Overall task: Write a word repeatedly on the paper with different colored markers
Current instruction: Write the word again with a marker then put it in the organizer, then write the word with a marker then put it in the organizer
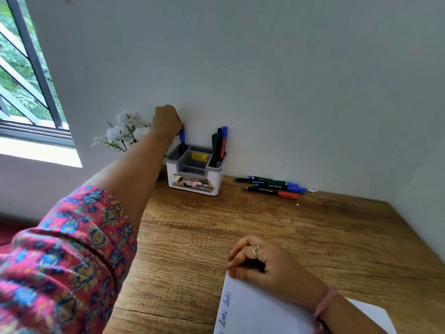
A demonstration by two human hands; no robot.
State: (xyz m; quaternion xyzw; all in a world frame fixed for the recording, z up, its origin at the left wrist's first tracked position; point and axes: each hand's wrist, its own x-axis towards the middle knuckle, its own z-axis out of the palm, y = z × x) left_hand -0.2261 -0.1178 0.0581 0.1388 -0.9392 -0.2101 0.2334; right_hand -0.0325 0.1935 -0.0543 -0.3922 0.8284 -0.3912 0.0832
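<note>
Far back, left hand [166, 120] pinches blue marker [182, 137] upright in left compartment of white organizer [196, 173] by wall. Right hand [261, 262] curled, fingertips pressed on top corner of paper [250, 312] at near desk [240, 225] edge; "loki" written 2 times in blue. 3 markers [272, 185] lie flat right of organizer; more markers [219, 145] stand in right compartment.

a home desk corner: wooden desk [277, 227] against a bare white wall [265, 68], barred window [26, 75] onto greenery, white flowers [125, 131], a marker caddy [195, 174] still price-stickered.
</note>
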